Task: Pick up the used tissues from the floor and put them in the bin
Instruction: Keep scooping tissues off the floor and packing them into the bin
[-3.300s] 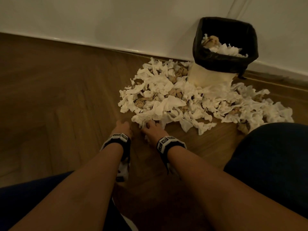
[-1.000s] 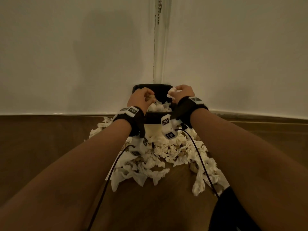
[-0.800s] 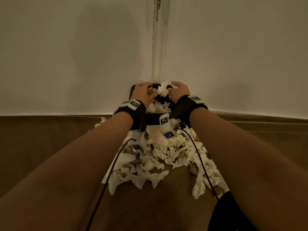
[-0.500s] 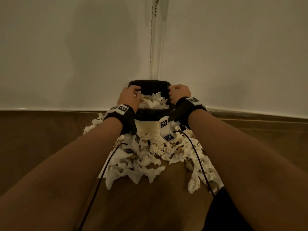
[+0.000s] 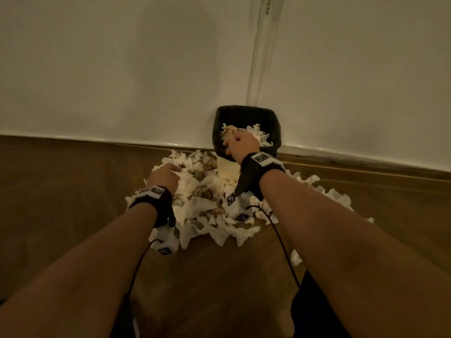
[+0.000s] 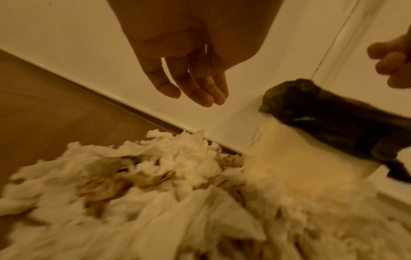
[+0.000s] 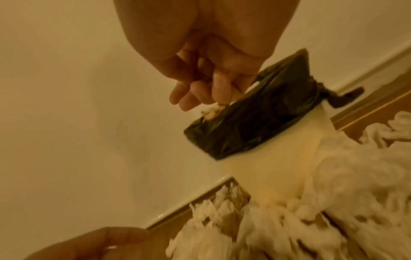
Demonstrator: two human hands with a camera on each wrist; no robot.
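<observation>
A small white bin (image 5: 227, 168) with a black liner (image 5: 246, 113) stands against the wall, with crumpled tissues (image 5: 262, 137) inside. A heap of used white and brownish tissues (image 5: 207, 206) lies on the floor in front of it and around its base. My left hand (image 5: 174, 168) hovers just over the heap's left part, fingers straight and empty (image 6: 200, 96). My right hand (image 5: 231, 142) is at the bin's front rim. Its fingers (image 7: 195, 98) hang loosely curled over the liner (image 7: 255, 126) and hold nothing that shows.
The white wall (image 5: 122, 69) and skirting run right behind the bin. Brown wood floor (image 5: 61, 191) lies to the left and in front. Cables (image 5: 280, 240) trail from both wrist cameras. A dark knee (image 5: 317, 313) is at the bottom right.
Both hands were at the bin's rim, dropping tissues in. My left hand has since come down and left to the floor heap, empty. The right hand stays at the bin.
</observation>
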